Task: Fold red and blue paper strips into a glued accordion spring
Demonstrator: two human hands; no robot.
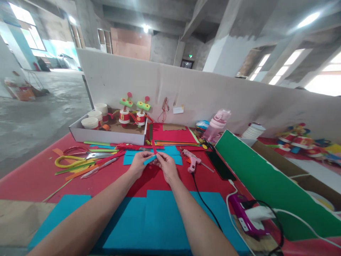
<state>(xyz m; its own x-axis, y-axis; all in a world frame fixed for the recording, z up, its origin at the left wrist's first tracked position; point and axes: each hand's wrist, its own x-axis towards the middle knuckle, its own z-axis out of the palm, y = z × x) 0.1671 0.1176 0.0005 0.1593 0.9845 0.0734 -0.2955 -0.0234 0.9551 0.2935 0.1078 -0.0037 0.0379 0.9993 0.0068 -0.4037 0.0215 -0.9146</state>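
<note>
My left hand pinches a narrow blue paper strip between thumb and fingers. Opposite it, my right hand is closed at the strip's other end, where a red paper strip meets the blue one and points away from me. The fingers partly hide where the two strips join. Just behind and under the hands lie blue paper pieces on the red tabletop. Right of my right hand rests a pink hot glue gun.
Yellow-handled scissors, a pen and paper strips lie left. A white box holds paper cups and two cup figures. To the right are a phone, purple power strip, cables, pink bottle and green board.
</note>
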